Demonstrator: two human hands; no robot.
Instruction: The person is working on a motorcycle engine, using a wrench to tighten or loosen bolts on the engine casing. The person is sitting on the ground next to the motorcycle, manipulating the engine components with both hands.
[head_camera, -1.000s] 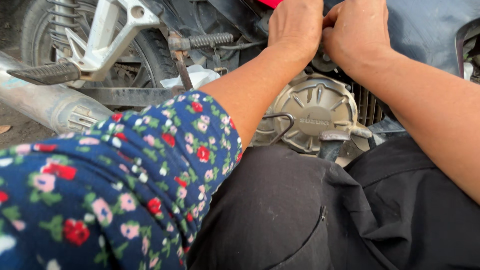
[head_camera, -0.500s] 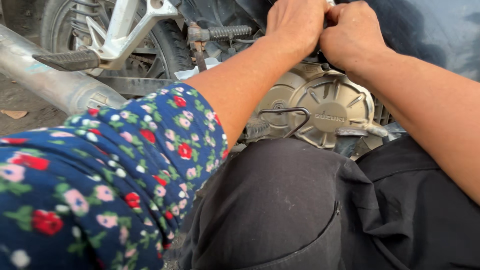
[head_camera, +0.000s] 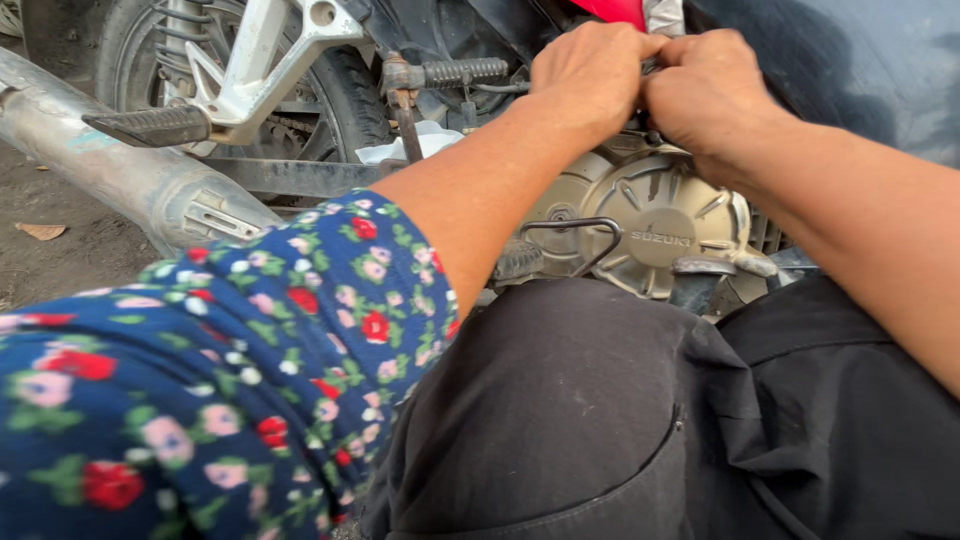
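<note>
My left hand (head_camera: 590, 75) and my right hand (head_camera: 705, 95) are pressed together just above the round bronze-coloured engine cover (head_camera: 650, 225) of a motorcycle. Both have their fingers curled in on something small between them at the engine's top. What they grip is hidden by the knuckles. My left arm wears a dark blue floral sleeve (head_camera: 220, 380). My knees in black trousers (head_camera: 620, 430) fill the lower part of the view.
A silver exhaust pipe (head_camera: 120, 175) runs along the left. Above it are a footpeg (head_camera: 150, 125) on a white bracket, the rear tyre (head_camera: 340, 90) and a rubber-covered kick lever (head_camera: 460, 72). Bare dirt ground (head_camera: 50, 250) lies at far left.
The view has tilted up slightly, so hands and engine sit lower in frame. Both hands stay closed together at the same spot above the engine cover.
</note>
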